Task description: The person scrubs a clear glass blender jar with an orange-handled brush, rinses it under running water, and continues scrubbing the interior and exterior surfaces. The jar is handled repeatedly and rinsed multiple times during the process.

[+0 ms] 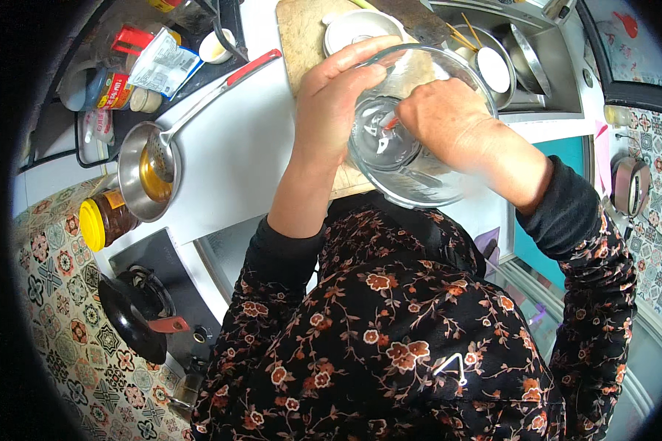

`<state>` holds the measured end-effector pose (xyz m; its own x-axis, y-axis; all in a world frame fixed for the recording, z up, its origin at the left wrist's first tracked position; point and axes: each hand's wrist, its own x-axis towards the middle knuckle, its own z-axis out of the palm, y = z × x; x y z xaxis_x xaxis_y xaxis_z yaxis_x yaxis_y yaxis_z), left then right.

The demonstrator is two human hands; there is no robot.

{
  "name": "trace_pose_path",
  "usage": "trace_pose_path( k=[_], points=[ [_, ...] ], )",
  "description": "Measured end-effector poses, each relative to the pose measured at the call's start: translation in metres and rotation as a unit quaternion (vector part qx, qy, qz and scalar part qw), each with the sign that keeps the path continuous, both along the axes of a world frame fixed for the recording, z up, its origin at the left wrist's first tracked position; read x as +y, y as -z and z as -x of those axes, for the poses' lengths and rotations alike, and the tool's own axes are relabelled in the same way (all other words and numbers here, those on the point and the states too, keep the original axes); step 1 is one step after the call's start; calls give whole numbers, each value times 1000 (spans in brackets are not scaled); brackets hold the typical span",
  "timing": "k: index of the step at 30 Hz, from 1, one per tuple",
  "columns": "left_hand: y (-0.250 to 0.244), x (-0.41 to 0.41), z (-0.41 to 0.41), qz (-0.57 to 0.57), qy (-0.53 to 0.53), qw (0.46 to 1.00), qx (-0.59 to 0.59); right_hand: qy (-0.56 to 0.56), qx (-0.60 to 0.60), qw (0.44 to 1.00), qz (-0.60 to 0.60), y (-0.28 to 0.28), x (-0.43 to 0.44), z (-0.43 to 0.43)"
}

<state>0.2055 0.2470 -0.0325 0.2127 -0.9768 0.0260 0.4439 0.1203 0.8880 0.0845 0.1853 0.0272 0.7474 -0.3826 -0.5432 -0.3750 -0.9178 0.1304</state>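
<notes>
A large clear glass bowl (427, 190) is tilted in front of me, its mouth facing up toward my head. My left hand (336, 93) grips its left side, fingers and thumb around the rim. Inside the bowl, my right hand (447, 121) is curled into a fist. A small red-and-white item (389, 120) pokes out at its fingers; the hand hides the rest of it. Below and behind the bowl lies a wooden cutting board (300, 41), bearing a white lidded dish (358, 25) partly covered by my left hand.
On the left, a steel pan (129, 190) holds yellow liquid and a red-handled slotted ladle (196, 107). Beside it lies a yellow-lidded jar (102, 220). A black wok (129, 325) sits on the hob. The steel sink (565, 82) at right holds bowls and chopsticks (470, 30).
</notes>
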Motion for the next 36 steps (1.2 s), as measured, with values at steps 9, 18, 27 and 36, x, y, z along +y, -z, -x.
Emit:
trace_pose_path(
  k=[9,18,27,36],
  points=[
    [2,0,0,30,8,999,31,21,-70,997,-19,12,3,0],
    [3,1,-1,10,9,998,63,25,-99,995,-15,16,-3,4],
    [1,-1,0,23,16,998,61,93,-42,977,-185,47,-9,-11],
    [2,-2,2,-4,1,999,37,335,-207,882,-258,-1,-16,15]
  ],
)
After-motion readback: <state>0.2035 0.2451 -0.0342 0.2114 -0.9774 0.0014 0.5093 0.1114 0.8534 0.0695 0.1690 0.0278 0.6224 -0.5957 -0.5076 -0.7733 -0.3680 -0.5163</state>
